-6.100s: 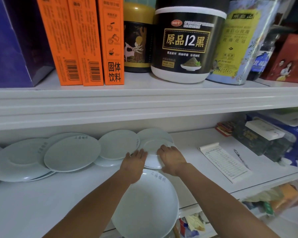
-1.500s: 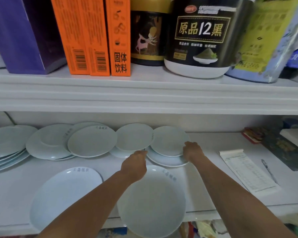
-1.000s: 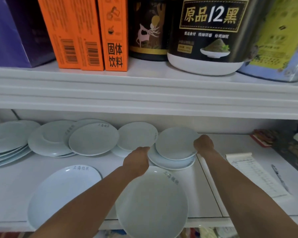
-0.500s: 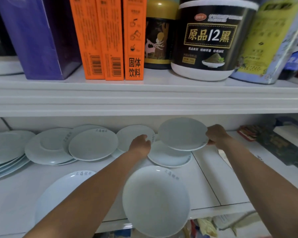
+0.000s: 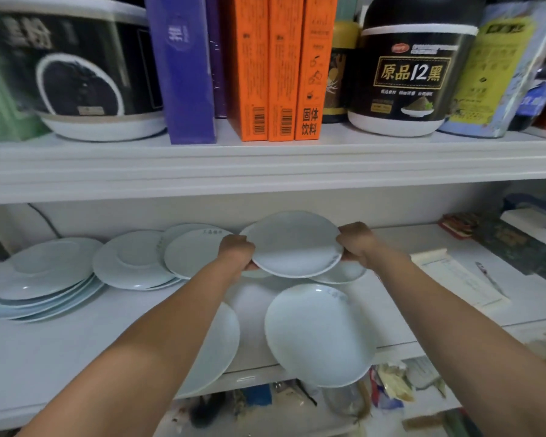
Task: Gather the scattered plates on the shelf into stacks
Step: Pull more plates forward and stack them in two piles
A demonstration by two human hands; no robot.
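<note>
A small pale plate (image 5: 292,244) is held above the white shelf (image 5: 44,351), my left hand (image 5: 237,251) on its left rim and my right hand (image 5: 355,244) on its right rim. Beneath it lies another small plate (image 5: 344,272), partly hidden. A large plate (image 5: 319,334) overhangs the shelf's front edge, and a second large plate (image 5: 216,348) lies partly under my left arm. Further left sit a small plate (image 5: 191,252) on a low pile (image 5: 133,263) and a stack of large plates (image 5: 38,275).
The upper shelf board (image 5: 265,165) hangs close above the plates and carries jars (image 5: 407,70) and orange boxes (image 5: 278,67). A paper notepad (image 5: 457,279) and a pen (image 5: 489,277) lie to the right, with boxes (image 5: 530,234) behind them.
My right hand carried the small plate to the left, above the shelf. My left hand has come up and taken hold of its left rim. The view has shifted left.
</note>
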